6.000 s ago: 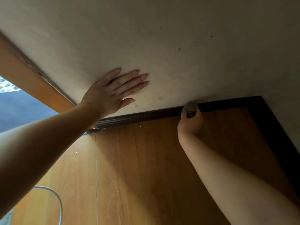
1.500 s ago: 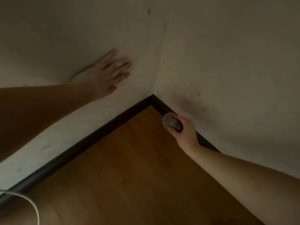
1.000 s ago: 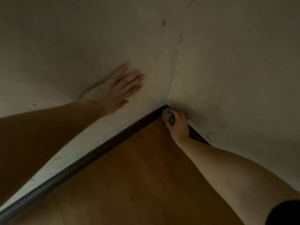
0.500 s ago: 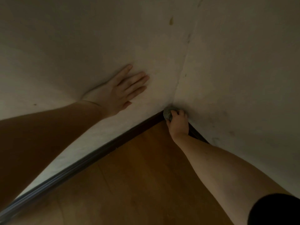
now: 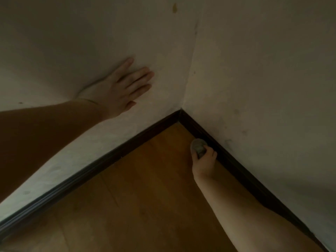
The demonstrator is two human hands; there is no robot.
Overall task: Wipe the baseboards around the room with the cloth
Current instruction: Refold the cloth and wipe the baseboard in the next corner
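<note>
A dim room corner seen from above, looking down from a head-worn camera. Two pale, off-white plaster walls meet in a vertical seam that runs from about 12 o'clock down to the centre of the view. A dark brown wooden baseboard lines the foot of each wall, one run stretching from the corner toward 8 o'clock, the other from the corner toward 4 o'clock. Between them lies a warm brown wooden plank floor, filling the lower middle.

The person's left hand is at about 10 o'clock from the corner, pressed flat on the left-hand wall with straight, slightly spread fingers, holding nothing. Its bare forearm enters from 9 o'clock.

The right hand is at about 5 o'clock from the corner, close to it, its bare forearm coming up from the 5 o'clock edge. Its fingers are curled round a small, bunched grey cloth, which bulges out of the top of the fist. The cloth sits low at the floor line, just beside the right-hand baseboard run; whether it actually touches the board cannot be told in this light.

A small yellowish stain marks the left wall near 12 o'clock, and faint grey smudges dot the right wall above the baseboard.
</note>
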